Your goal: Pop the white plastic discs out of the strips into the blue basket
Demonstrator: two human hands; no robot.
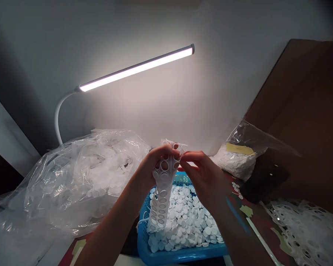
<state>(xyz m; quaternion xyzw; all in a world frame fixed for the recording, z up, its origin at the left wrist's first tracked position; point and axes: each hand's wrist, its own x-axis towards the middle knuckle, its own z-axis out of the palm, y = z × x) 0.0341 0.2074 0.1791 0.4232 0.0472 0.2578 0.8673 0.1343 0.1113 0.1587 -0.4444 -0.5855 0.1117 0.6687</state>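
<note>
A white sheet punched with round holes point(161, 201) hangs folded over the blue basket point(183, 255), some round pieces still seated in its lower part. My left hand point(157, 160) is wrapped around the sheet's upper end, where several holes show through. At the sheet's right edge, my right hand point(201, 173) pinches with thumb and forefinger; what lies between those fingertips is too small to make out. Below both hands, many small white discs point(187, 218) fill the basket.
To the left bulges a large clear plastic bag point(80, 184) of white pieces. A smaller bag point(235, 159) with a yellow label stands at right, near a dark object point(266, 177) and a pile of punched sheets point(310, 229). A lit lamp point(138, 68) hangs above.
</note>
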